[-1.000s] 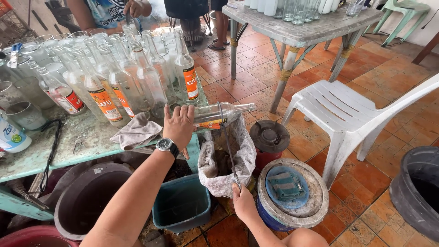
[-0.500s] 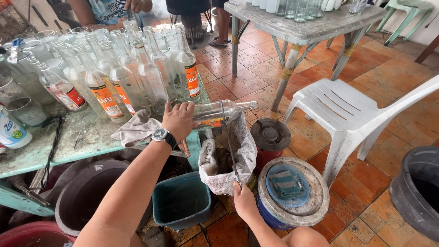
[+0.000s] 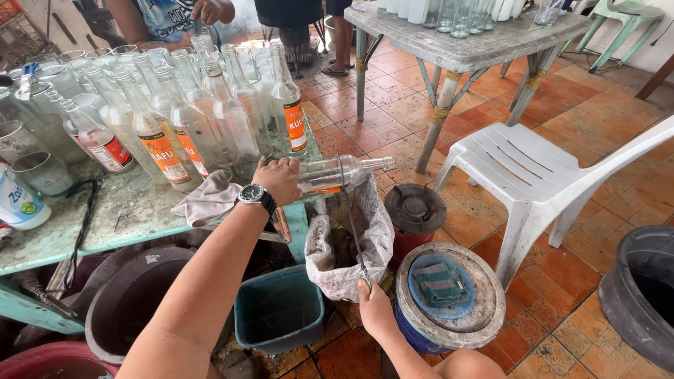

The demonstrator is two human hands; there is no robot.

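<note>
My left hand (image 3: 278, 180), with a black wristwatch, grips the base of a clear glass bottle (image 3: 345, 170). The bottle lies sideways at the edge of the green worktable (image 3: 133, 214), its neck pointing right over a white sack (image 3: 351, 242). A thin dark wire (image 3: 351, 217) loops around the bottle's body and runs down to my right hand (image 3: 375, 310), which pinches its lower end beside the sack.
Several empty glass bottles (image 3: 189, 119) crowd the worktable, with a grey rag (image 3: 208, 198) beside my left hand. Below stand a blue bin (image 3: 279, 309), dark tubs (image 3: 130, 298) and a lidded bucket (image 3: 484, 302). A white plastic chair (image 3: 540, 175) is at right. Another person's hand (image 3: 210, 10) works behind the bottles.
My left hand's fingers, raised over the bottle earlier, have curled down around its base. The right hand has stayed low on the wire.
</note>
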